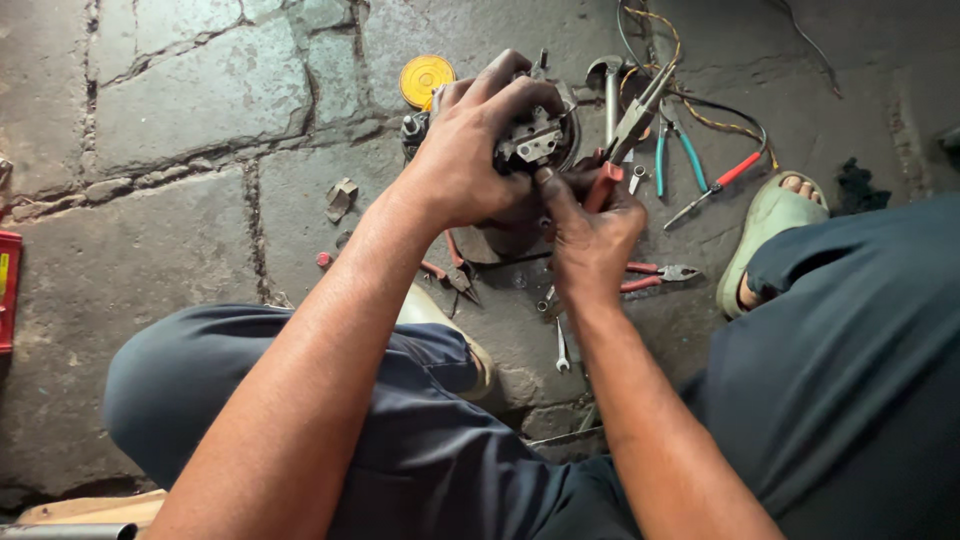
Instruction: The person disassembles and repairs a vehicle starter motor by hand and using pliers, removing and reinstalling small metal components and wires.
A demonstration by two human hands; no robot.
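My left hand [470, 150] wraps over the top of a round dark metal motor part [540, 140] and holds it above the stone floor. A small silver bracket shows on its face between my fingers. My right hand [590, 235] grips red-handled pliers [630, 125], whose jaws point up and to the right beside the part. My right thumb and forefinger touch the part's lower edge.
Around the hands lie a yellow round cap [425, 78], a hammer [608, 85], teal-handled pliers [675, 150], a red-handled screwdriver [715, 185], red-handled cutters [655, 275], a small spanner [561, 350] and wires. My sandalled foot [765, 235] rests at right. A red box [8, 290] sits at the left edge.
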